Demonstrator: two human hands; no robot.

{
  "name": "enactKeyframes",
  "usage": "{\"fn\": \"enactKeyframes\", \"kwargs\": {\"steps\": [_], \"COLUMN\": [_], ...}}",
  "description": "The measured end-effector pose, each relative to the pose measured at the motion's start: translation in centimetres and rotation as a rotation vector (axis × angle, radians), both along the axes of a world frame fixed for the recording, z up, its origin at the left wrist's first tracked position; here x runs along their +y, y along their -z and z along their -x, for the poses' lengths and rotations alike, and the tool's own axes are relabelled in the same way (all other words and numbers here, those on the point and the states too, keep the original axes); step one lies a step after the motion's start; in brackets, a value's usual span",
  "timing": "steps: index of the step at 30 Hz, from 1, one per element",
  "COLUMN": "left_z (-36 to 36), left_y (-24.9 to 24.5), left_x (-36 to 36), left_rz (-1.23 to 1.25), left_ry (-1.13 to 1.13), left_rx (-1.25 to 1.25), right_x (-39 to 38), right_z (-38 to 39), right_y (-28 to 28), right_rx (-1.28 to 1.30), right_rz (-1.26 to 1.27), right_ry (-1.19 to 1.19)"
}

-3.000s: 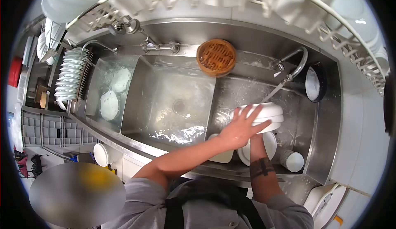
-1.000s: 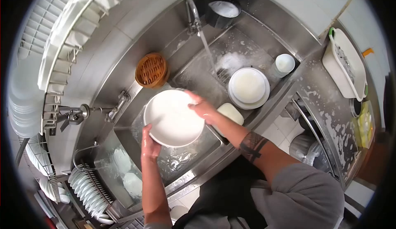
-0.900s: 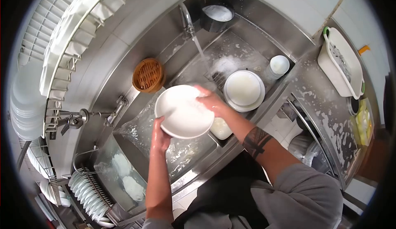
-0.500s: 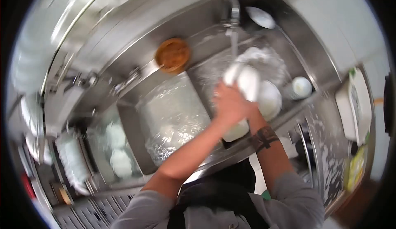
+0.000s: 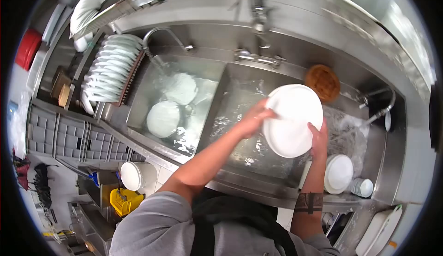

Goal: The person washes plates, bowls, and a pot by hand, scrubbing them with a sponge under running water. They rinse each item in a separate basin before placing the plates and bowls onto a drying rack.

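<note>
Both my hands hold a round white plate (image 5: 293, 120) tilted up over the middle sink basin (image 5: 230, 94), which is filled with water. My left hand (image 5: 254, 117) grips the plate's left rim with the fingers on its face. My right hand (image 5: 318, 138) grips the lower right rim, the tattooed forearm below it. Just beyond the plate's upper right edge, a brown bamboo steamer (image 5: 323, 81) sits on the sink's back ledge.
The left basin (image 5: 138, 104) holds white plates under water, beside a rack of upright plates (image 5: 108, 74). The right basin has a plate stack (image 5: 338, 173), stacked cups (image 5: 362, 187) and a running spray tap (image 5: 380, 110). A grey crate (image 5: 64, 136) and white bucket (image 5: 131, 175) stand left.
The view has swung round. The plate has moved from under the tap at the right basin to over the middle basin, still held by both hands.
</note>
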State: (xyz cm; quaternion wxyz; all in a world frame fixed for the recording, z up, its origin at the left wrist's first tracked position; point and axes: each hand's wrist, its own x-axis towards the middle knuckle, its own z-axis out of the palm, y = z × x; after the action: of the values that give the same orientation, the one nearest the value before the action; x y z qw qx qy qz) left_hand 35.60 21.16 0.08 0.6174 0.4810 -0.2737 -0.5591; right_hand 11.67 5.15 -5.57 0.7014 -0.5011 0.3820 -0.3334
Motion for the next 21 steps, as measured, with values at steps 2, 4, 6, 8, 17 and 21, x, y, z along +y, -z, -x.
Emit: {"fn": "enactKeyframes", "kwargs": {"steps": [2,4,6,8,17,21], "left_z": [-6.8,-14.2,-20.4,-25.8,-42.3,-46.9], "left_y": [1.0,4.9,7.7,11.3,37.4,40.9], "left_x": [6.0,12.1,17.0,21.9,37.2,42.8], "left_rz": [-0.011,-0.091,-0.090,-0.120,-0.717,-0.749], "left_ry": [-0.198,-0.292,-0.377,-0.385,0.084,0.376], "left_rx": [0.328,0.542,0.599,0.692,-0.663,-1.348], "right_x": [4.1,9.9,17.2,23.2,36.0,40.7], "right_z": [-7.0,-14.7,-23.5,-31.0,-48.7,-52.0], "right_y": [-3.0,-5.3,-7.9,-8.8,9.2,15.7], "right_rx": [0.106,0.518,0.758,0.827,0.912,0.892], "right_rz": [0.125,0.625,0.773,0.656,0.578,0.418], "right_ry": [-0.163,-0.258,-0.283,-0.365,-0.538,-0.519]}}
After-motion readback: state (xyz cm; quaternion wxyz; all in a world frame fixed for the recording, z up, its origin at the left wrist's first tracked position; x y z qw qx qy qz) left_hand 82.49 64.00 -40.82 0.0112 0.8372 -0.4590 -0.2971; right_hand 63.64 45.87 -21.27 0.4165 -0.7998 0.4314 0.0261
